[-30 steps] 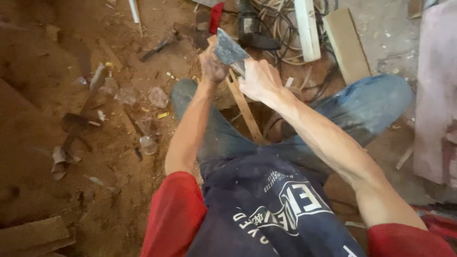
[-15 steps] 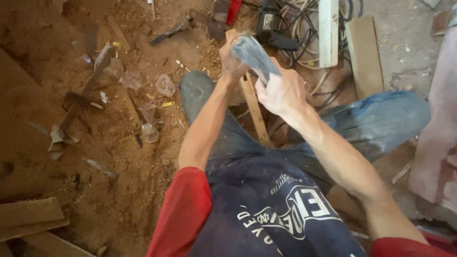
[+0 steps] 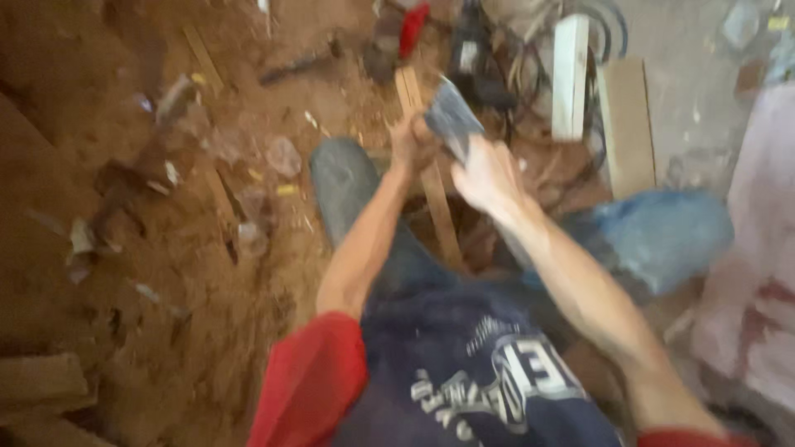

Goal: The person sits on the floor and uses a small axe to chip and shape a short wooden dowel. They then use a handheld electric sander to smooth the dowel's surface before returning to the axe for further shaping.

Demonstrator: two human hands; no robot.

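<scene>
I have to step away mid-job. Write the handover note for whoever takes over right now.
Left hand: closed around the upper part of the narrow wooden slat, which runs between the knees.
Right hand: holds the grey sheet, probably sandpaper, against the slat's top.
Around: sawdust-covered floor, tangled cables, white bar and flat wooden board ahead.
Done or left: blur hides the slat's surface, so check it.
</scene>
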